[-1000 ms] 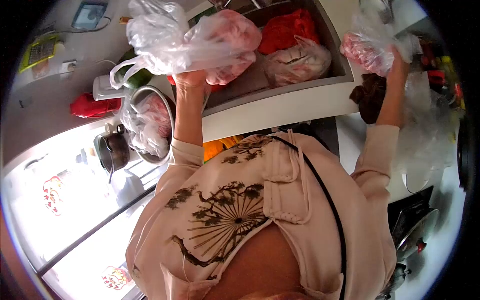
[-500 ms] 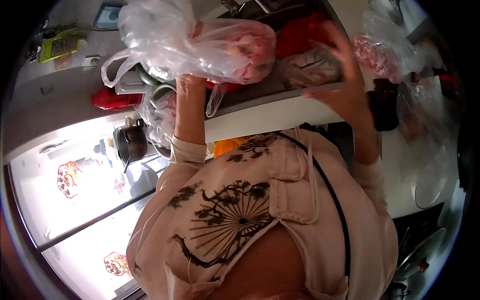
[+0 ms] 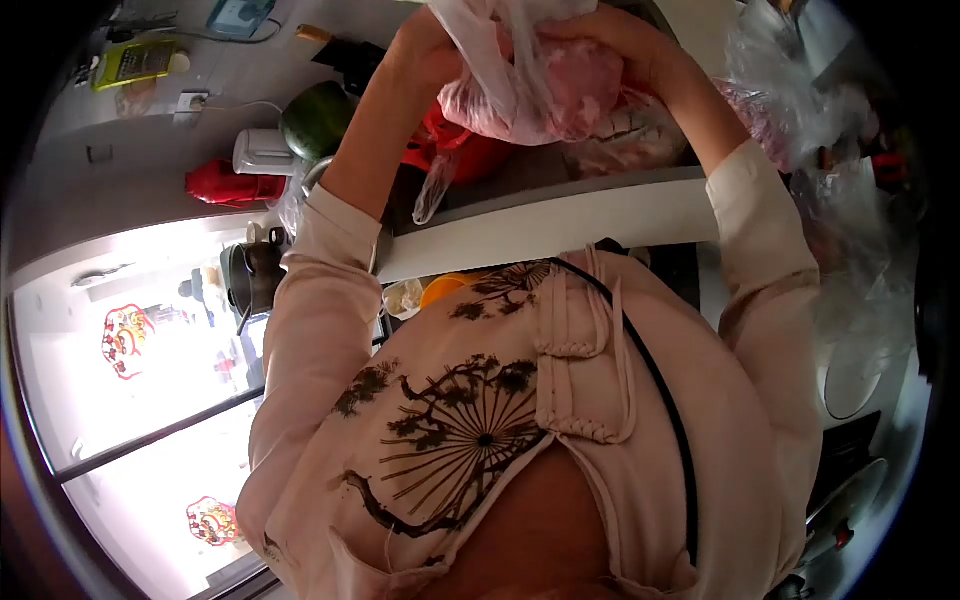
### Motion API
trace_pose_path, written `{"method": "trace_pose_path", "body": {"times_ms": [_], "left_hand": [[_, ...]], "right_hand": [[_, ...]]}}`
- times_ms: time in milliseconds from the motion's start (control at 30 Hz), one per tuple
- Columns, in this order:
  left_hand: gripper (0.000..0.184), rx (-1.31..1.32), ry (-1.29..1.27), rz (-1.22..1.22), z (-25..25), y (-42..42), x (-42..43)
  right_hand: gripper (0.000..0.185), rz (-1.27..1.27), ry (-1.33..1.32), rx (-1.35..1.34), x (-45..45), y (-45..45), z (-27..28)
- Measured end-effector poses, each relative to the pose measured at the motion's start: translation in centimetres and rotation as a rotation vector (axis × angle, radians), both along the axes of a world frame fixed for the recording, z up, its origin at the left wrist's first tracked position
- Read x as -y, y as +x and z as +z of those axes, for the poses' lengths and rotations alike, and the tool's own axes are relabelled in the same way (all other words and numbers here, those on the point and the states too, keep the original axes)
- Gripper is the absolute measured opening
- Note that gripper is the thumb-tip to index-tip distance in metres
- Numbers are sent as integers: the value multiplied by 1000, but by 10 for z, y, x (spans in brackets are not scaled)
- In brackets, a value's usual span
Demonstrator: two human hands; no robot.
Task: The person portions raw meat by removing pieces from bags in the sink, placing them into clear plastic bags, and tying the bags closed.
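Note:
Both hands are at a clear plastic bag of pink raw meat (image 3: 545,100), held up over the sink. My left hand (image 3: 432,48) is closed on the left side of the bag, its fingers mostly hidden behind the plastic. On the other side, my right hand (image 3: 625,45) grips the bag near its top. Beneath the bag, inside the sink, a red basin (image 3: 485,160) shows in part. To its right lies another bag with pale pink contents (image 3: 635,140), partly covered by the held bag and my right arm.
The sink's front edge (image 3: 560,195) runs below my forearms. At the left stand a watermelon (image 3: 315,122), a white jug (image 3: 262,152) and a red item (image 3: 222,184). A green grater (image 3: 135,64) lies farther back. More plastic bags (image 3: 795,95) lie on the right.
My right hand has moved up and left and taken hold of the bag. The bag has shifted right, my left hand with it, uncovering the watermelon.

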State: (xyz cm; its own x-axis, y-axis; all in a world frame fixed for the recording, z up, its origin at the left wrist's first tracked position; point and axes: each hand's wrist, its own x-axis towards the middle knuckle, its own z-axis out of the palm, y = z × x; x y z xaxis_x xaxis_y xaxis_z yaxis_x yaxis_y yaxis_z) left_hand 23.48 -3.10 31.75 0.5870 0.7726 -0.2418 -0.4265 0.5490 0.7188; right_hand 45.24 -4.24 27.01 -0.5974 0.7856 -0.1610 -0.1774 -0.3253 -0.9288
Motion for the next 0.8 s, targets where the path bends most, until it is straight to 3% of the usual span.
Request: {"method": "trace_pose_path", "body": {"times_ms": [33,67,100,167,233,300,333,400,500,533,633,700,767,800], "left_hand": [[23,74,63,-90,-4,-9,-10],[20,-19,39,81,4,2,-5],[20,-13,45,90,1,0,-9],[16,69,53,-78,-6,-8,-24],[14,138,86,-70,-2,2,-19],[18,-19,-4,248,14,16,-7],[18,-16,2,253,16,12,-7],[21,182,-27,72,20,-5,-11],[25,454,-78,-224,32,-29,-16],[28,525,-75,-157,36,-31,-8],[28,552,22,-231,40,-43,-14],[29,553,-47,-177,46,-38,-8],[30,518,36,-348,39,-38,-15],[31,484,-27,-268,34,-39,-12]], "right_hand": [[30,4,6,5,3,1,3],[30,67,-93,-215,5,3,7],[30,133,-193,-434,6,5,10],[32,131,-173,-414,5,7,10],[33,128,-162,-401,3,9,-6],[38,-165,501,-328,-5,15,-47],[38,-158,506,-327,-18,24,-67],[30,-62,-128,-493,-50,43,-96],[34,-57,-175,-716,-14,62,-80],[34,-57,-174,-720,-7,67,-79],[30,-268,-177,-665,11,79,-79],[28,-496,-141,-578,21,83,-77],[27,-601,-123,-550,34,86,-76],[26,-701,-100,-529,40,89,-77]]}}
